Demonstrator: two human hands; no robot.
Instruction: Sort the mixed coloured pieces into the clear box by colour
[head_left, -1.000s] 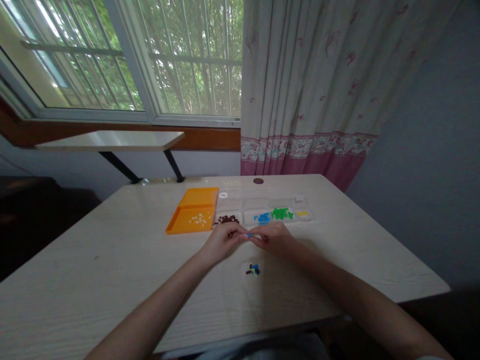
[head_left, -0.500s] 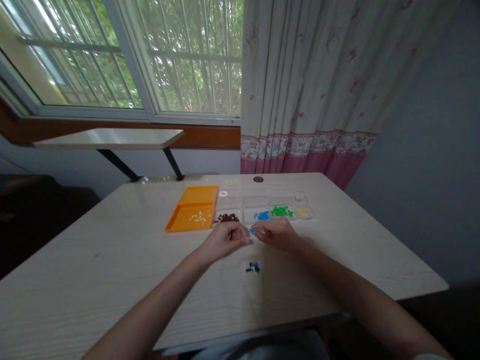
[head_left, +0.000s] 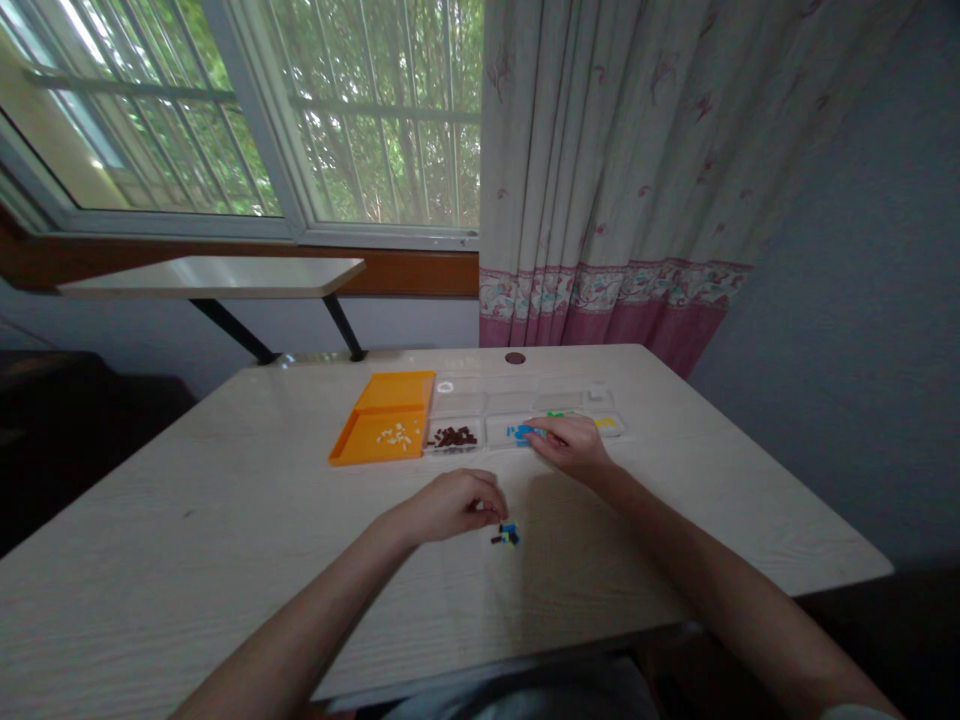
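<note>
Reaching out with the right hand (head_left: 574,447) to the clear plastic divided tray (head_left: 510,404), fingertips down at the little blue pieces (head_left: 520,432) in a front compartment, while resting the left hand (head_left: 454,505) loosely curled on the pale wooden table (head_left: 225,520), just beside a tiny mixed cluster of blue, yellow and dark pieces (head_left: 508,535). Looks like the picking step, calling next for a fine fingertip pinch on one single piece. Can't tell whether either hand actually grips anything: far too small, and green pieces (head_left: 559,413) mostly hidden behind the right hand.
</note>
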